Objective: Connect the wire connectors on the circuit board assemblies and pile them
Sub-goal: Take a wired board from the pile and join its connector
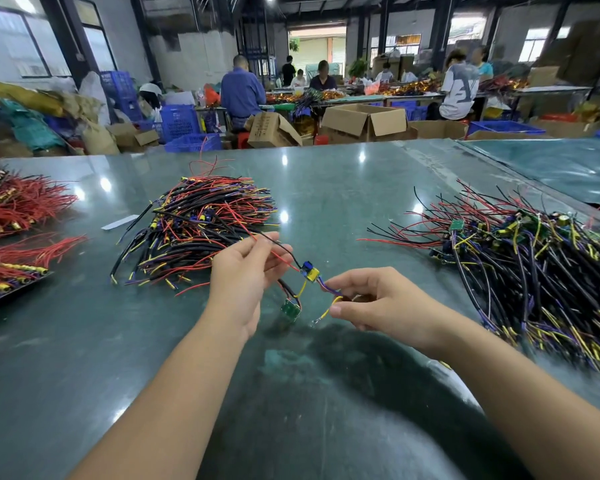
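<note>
My left hand (244, 271) pinches the red and black wires of a small circuit board assembly (309, 270) with blue and yellow parts, held above the green table (84, 358). A second small green board (290, 309) dangles below it on black wires. My right hand (371, 299) pinches the purple and yellow wires (331, 299) coming off the upper board. A pile of wired assemblies (201, 230) lies behind my left hand. Another, larger pile (527, 271) spreads to the right of my right hand.
Bundles of red wires (18, 206) lie at the table's left edge, with more on a dark tray (11, 271). A white strip (120, 222) lies beside the middle pile. Beyond the table sit several people, cardboard boxes (364, 121) and blue crates (179, 121).
</note>
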